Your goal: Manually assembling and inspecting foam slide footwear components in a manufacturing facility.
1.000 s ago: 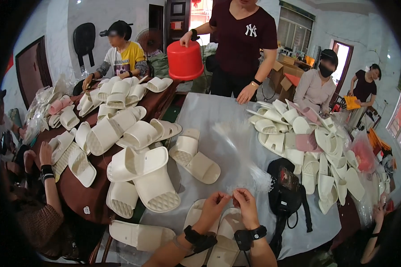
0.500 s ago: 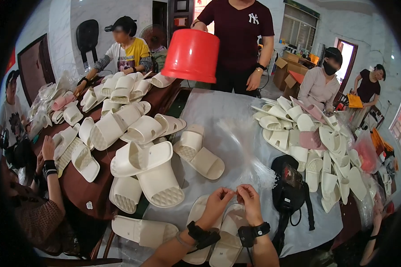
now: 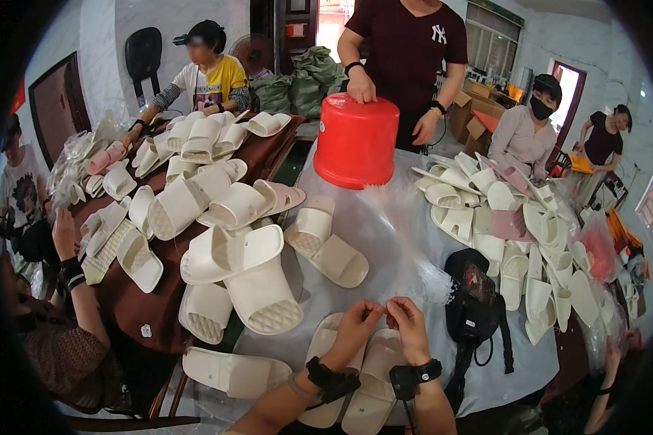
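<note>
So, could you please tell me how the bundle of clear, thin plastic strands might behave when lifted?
The bundle of clear, thin plastic strands would probably bend, since the strands curve. It is likely light, the strands being fine. Some might slip loose, as they fan apart.

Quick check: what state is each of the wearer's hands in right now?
Left hand: closed in a fingertip pinch above cream open-toed slippers; anything held is too small to tell.
Right hand: also pinched closed; anything held cannot be told.

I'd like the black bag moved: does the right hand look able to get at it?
Probably yes: the black bag lies beside the right hand, only grey cloth showing between them.
</note>
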Motion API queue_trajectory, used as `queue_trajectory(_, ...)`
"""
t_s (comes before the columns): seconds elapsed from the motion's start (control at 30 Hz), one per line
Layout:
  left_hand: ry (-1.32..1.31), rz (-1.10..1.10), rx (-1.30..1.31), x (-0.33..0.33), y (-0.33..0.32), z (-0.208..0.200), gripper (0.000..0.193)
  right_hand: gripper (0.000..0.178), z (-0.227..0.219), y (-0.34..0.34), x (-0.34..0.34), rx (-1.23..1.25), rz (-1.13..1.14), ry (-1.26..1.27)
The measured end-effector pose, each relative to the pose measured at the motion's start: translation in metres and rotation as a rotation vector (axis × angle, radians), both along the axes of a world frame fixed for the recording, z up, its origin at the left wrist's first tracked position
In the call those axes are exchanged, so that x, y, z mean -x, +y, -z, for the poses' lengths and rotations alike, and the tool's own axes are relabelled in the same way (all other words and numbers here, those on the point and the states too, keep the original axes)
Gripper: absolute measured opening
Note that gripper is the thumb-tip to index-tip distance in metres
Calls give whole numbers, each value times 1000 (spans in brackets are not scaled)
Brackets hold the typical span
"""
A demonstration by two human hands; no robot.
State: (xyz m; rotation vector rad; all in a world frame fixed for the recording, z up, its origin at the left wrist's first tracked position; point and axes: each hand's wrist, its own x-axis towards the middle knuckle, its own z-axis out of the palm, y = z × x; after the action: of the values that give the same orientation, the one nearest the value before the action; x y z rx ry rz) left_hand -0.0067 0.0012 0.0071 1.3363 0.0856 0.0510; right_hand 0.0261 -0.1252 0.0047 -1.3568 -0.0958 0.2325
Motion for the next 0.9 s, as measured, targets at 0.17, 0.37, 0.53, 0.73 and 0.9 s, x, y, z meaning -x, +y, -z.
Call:
queue_trajectory(0.17, 11, -5, 41, 0, 0, 6, 16, 17, -1, 2, 1, 17, -30, -6)
queue_trajectory(0.37, -14, -6, 20, -3, 1, 7, 16, 17, -2, 2, 1, 7, -12, -18)
queue_trajectory(0.53, -15, 13, 74, -3, -1, 11, 15, 17, -2, 1, 1, 13, -1, 6)
queue_trajectory(0.73, -24, 10, 43, -4, 2, 10, 15, 17, -9, 4, 1, 30, -4, -34)
queue_trajectory(0.9, -12, -34, 119, -3, -2, 9, 18, 17, -1, 2, 1, 58, -55, -1)
